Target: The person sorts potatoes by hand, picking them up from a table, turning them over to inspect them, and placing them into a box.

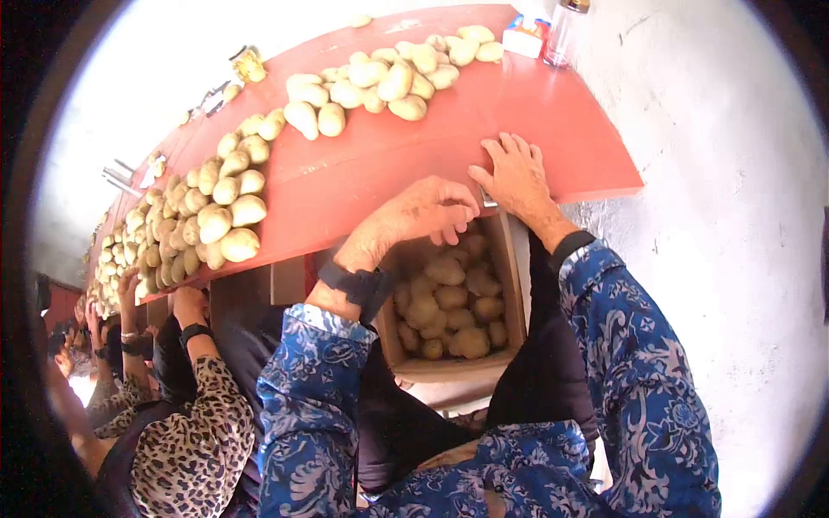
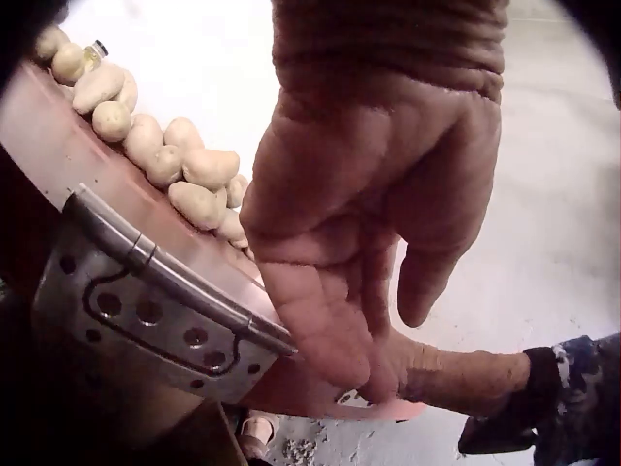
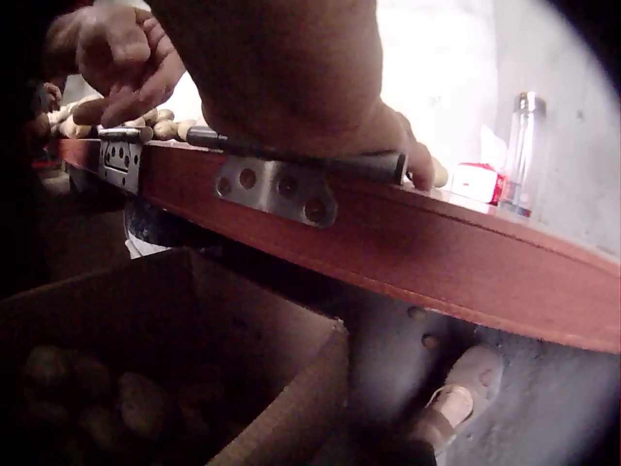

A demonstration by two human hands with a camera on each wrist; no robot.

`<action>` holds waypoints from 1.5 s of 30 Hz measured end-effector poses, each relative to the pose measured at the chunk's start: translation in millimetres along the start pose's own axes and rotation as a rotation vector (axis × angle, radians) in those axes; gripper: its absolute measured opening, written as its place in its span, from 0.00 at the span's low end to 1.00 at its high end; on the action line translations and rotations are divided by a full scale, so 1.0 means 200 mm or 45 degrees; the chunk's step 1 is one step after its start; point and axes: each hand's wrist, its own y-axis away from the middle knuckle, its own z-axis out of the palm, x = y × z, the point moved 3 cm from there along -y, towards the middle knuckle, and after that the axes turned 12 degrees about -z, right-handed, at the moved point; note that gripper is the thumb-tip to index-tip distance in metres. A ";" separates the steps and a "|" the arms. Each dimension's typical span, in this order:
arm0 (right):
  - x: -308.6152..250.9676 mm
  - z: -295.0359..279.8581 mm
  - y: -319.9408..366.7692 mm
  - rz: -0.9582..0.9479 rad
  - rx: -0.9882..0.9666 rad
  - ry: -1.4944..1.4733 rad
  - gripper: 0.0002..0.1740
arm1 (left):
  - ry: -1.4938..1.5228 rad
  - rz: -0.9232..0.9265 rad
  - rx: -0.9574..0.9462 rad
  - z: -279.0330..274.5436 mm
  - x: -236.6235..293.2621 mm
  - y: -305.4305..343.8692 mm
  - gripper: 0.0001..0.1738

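My left hand (image 1: 430, 208) hangs over the table's front edge, above a cardboard box of potatoes (image 1: 449, 298). Its fingers are loosely bent, and nothing shows in its palm in the left wrist view. Flat on the red tabletop (image 1: 553, 116) lies my right hand (image 1: 518, 177), fingers spread forward. In the right wrist view that hand reaches over a metal bracket (image 3: 277, 189) with a dark rod, fixed to the table's edge. Another holed metal bracket (image 2: 146, 311) sits on the edge left of my left hand.
Potatoes (image 1: 393, 79) lie in a row along the table's back, with a larger pile (image 1: 211, 211) at left. A tissue box (image 1: 525, 39) and glass bottle (image 1: 566, 34) stand at the far right, by a pale wall (image 1: 717, 190). People sit close on my left, one in leopard print (image 1: 194, 440).
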 end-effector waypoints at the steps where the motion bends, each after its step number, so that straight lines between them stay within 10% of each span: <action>1: 0.01 0.00 0.00 0.001 -0.013 0.002 0.30 | 0.003 0.007 0.020 -0.01 0.01 0.00 0.12; 12: 0.00 -0.02 0.00 0.049 -0.088 0.008 0.32 | 0.235 0.065 0.435 -0.25 0.01 -0.02 0.12; 18: 0.00 -0.02 0.00 0.067 -0.118 -0.004 0.32 | -0.668 0.363 1.409 -0.52 0.11 -0.06 0.29; 26: 0.00 -0.02 0.00 0.068 -0.089 -0.018 0.33 | -0.890 -0.136 1.134 -0.70 0.28 -0.27 0.42; 37: 0.00 -0.01 0.00 0.107 -0.150 -0.040 0.34 | -1.097 0.073 1.301 -0.69 0.12 -0.24 0.31; 39: 0.00 -0.01 0.00 0.102 -0.121 -0.050 0.34 | -1.795 -0.193 0.856 -0.65 0.09 -0.26 0.29; 45: -0.01 -0.01 0.01 0.086 -0.057 -0.030 0.32 | -0.869 0.016 1.053 -0.51 -0.11 -0.07 0.27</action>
